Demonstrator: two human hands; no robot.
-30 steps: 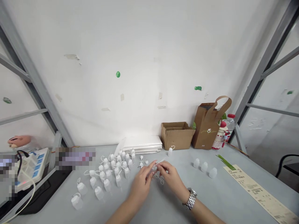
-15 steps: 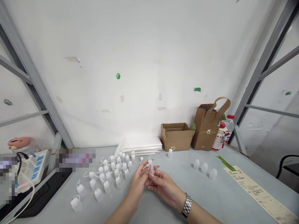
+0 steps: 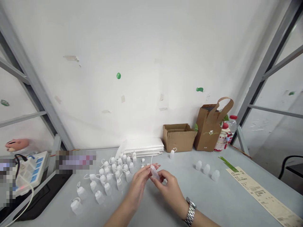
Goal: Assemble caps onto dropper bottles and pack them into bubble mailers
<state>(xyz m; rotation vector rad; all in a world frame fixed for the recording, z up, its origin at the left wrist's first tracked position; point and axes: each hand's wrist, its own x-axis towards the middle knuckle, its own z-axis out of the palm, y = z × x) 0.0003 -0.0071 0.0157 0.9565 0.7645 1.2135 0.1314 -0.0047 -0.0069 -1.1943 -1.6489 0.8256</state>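
Item in hand: one small bottle (image 3: 155,174), translucent white, held above the desk (image 3: 189,197), leaning slightly, with its lower end toward the right; a thin strap (image 3: 151,159) stands up from its top.

Left hand (image 3: 140,181): closed about the bottle's upper end, thumb in front, fingers behind.

Right hand (image 3: 168,185): gripping the lower end between thumb and curled fingers; a metal watch (image 3: 190,212) at the wrist.

Change noted: half a second ago the right palm lies turned up beneath the bottle; now that hand comes at it from the side, and more of the body shows. A second ago the fingertips meet lower, largely covering the piece. In judgement, work remains on this single bottle, now steadied at both ends. Whether its top is fully seated cannot be told.

Adjacent, left: a cluster of capped bottles (image 3: 108,189), and loose small parts (image 3: 143,161) just beyond the left hand.

Beyond, near the cardboard box (image 3: 180,141): one capped bottle (image 3: 172,154).

Right: three translucent pieces (image 3: 206,169), no straps visible, well apart from the hands.
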